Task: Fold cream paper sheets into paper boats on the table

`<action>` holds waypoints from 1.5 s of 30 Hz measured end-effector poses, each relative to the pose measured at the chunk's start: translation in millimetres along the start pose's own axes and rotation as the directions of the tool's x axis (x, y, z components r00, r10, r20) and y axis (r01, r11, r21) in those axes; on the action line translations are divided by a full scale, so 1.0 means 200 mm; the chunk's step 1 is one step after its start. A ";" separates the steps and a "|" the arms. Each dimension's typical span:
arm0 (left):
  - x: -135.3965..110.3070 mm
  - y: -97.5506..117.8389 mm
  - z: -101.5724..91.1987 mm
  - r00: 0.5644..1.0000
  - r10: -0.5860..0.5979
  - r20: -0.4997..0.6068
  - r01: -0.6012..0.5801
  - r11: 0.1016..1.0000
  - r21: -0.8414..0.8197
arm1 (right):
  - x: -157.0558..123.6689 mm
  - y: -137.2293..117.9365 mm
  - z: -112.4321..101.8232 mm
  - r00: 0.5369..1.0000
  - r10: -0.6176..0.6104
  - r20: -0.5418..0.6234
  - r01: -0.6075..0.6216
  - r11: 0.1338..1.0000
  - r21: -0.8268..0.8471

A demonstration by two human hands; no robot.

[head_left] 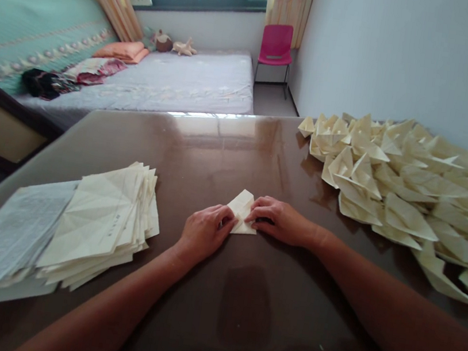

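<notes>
A small cream paper piece (pixel 241 208), partly folded, lies on the dark brown table (pixel 228 151) in front of me. My left hand (pixel 204 232) presses its left edge with curled fingers. My right hand (pixel 278 219) pinches its right side, fingers bent down onto the paper. Both hands hold the piece flat against the tabletop.
A stack of creased cream sheets (pixel 101 221) lies at the left, next to grey printed paper (pixel 7 236). A large heap of folded paper shapes (pixel 409 194) covers the right side. Beyond the table are a bed (pixel 177 80) and a pink chair (pixel 276 45).
</notes>
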State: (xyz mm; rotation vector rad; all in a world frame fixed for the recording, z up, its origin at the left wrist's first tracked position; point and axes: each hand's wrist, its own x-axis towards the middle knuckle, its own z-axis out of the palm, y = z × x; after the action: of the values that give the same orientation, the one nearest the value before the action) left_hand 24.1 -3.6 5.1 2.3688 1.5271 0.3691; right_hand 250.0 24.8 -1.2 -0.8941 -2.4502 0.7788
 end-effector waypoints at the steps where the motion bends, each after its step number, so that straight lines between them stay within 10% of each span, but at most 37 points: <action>1: 0.00 0.00 0.00 1.000 -0.005 -0.003 0.005 1.000 -0.002 | 0.00 0.00 0.00 1.000 -0.002 0.005 0.002 1.000 0.001; 31: 0.03 0.02 -0.01 0.999 -0.025 0.041 0.018 0.986 0.167 | -0.02 -0.06 -0.04 0.984 -0.126 0.125 0.156 0.949 -0.273; 39: -0.07 0.03 0.03 0.897 0.442 0.016 -0.413 0.824 0.388 | -0.02 -0.09 -0.05 0.985 -0.128 0.115 0.163 0.914 -0.371; 45: -0.14 0.01 0.01 0.911 0.381 0.158 -0.411 0.810 0.419 | -0.02 -0.12 -0.07 0.980 -0.064 0.190 0.145 0.880 -0.452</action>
State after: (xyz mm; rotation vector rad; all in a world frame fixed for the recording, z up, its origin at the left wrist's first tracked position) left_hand 15.7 -29.8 2.2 3.0355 1.1652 0.0163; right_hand 249.1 12.3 24.7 -0.8715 -2.8737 0.2303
